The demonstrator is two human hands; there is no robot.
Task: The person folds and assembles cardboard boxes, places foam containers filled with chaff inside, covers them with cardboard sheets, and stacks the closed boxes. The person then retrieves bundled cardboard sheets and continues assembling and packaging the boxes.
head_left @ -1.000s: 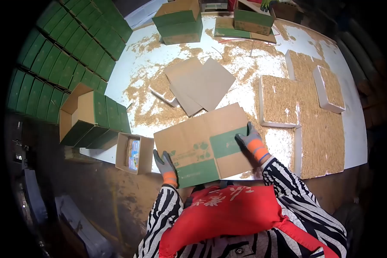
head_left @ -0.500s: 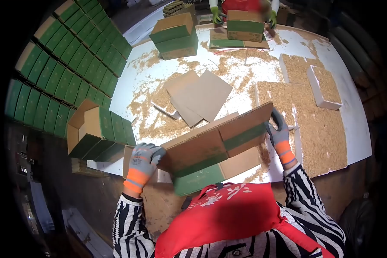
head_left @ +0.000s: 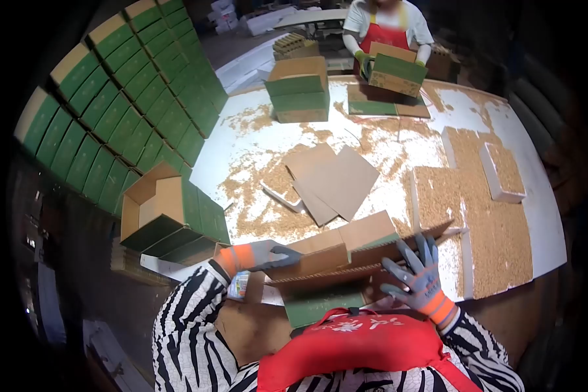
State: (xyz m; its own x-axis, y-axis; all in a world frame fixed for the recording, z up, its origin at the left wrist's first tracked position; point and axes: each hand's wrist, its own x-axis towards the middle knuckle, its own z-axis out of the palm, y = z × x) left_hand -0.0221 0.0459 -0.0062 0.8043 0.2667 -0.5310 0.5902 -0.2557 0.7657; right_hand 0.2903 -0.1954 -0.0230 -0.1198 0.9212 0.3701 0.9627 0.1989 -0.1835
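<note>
Close in front of me is a partly opened green and brown carton (head_left: 326,258), its walls standing apart. My left hand (head_left: 264,256), in a grey and orange glove, has its fingers pressed together on the carton's left end. Against the near panel at the right rests my right hand (head_left: 419,277), fingers spread. Beyond the carton, two flat cardboard sheets (head_left: 349,183) overlap on the white table (head_left: 209,173). A small box with colourful packets (head_left: 238,285) is partly hidden below my left forearm.
Green cartons (head_left: 121,121) are stacked at the left, with an open carton (head_left: 153,209) nearer. Blocks topped with brown shreds (head_left: 496,235) lie at the right. Across the table a co-worker (head_left: 389,29) holds a carton (head_left: 396,72); another open carton (head_left: 298,91) stands far left of it.
The carton went from flat to opened out. My left hand moved onto its left end, and my right hand's fingers spread on the near panel. The co-worker's carton is now raised and tilted.
</note>
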